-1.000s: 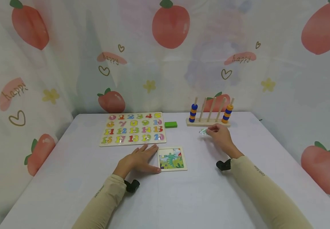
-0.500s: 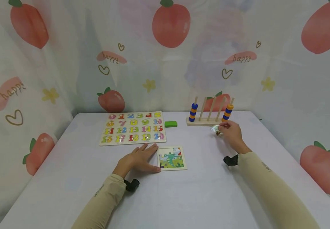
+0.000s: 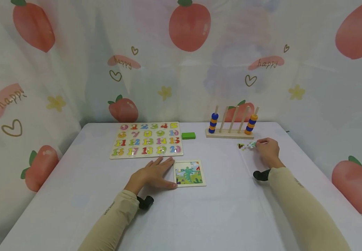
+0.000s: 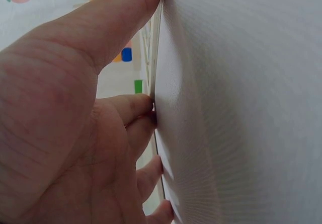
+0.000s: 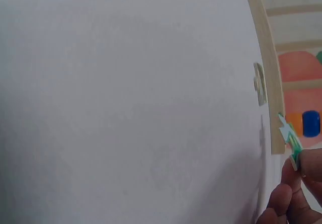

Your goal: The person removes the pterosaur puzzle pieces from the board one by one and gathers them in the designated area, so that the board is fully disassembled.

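it looks like the step of moving pieces one at a time. the right hand [image 3: 268,150] pinches a puzzle piece [image 3: 252,144] in its fingers, near the bead rack [image 3: 230,134] on the desk [image 3: 218,209]. a loose piece [image 3: 241,146] is just left of it. the left hand [image 3: 152,177] keeps its fingers out straight, touching the puzzle tray [image 3: 190,185]. next calls for a soft, steady pinch, i think. the right hand is farther right than half a second ago.

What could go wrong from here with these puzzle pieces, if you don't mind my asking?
The right grip pinches the held piece near one end, so it might slip. The loose piece lies close by and could get nudged. The left grip touches the puzzle tray and might shift it.
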The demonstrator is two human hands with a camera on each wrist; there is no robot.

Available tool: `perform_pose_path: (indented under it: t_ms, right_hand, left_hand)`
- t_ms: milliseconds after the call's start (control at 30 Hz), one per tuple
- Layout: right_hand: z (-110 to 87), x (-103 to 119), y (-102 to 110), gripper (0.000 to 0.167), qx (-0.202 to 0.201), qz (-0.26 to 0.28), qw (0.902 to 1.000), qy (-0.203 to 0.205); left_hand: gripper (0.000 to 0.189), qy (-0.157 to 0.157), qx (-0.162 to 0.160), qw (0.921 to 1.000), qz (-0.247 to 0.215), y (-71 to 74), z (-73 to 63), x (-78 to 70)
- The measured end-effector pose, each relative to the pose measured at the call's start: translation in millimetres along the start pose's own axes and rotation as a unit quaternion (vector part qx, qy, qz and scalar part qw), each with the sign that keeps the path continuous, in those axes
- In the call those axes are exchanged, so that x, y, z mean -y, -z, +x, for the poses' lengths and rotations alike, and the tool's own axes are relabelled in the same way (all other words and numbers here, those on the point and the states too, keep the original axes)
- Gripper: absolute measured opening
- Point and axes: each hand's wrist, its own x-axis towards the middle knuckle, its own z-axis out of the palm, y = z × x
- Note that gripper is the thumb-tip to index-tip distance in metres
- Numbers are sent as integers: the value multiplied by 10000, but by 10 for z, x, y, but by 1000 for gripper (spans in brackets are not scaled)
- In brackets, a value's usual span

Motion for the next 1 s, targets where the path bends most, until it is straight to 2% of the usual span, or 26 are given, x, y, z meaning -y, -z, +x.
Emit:
perform_pose_path:
  t_ms: [167,400,667,1000]
  right_hand:
    - [90,-57,10,38,-31,142,9990,-423]
    - [120,-37,1,37,128,218,9984,-499]
    - [101,-26,8,33,146,-314,9994,-86]
    - [103,-41,-49,30,225,-995,9935,510]
  left_hand:
    - [101,17,4,10000,74,-16,13,19]
    - [101,-5,2,10000,34,-19,5,16]
    - [101,34,47,9999,85,-14,19,23]
    - [101,18,31,9999,97,-23,40,45]
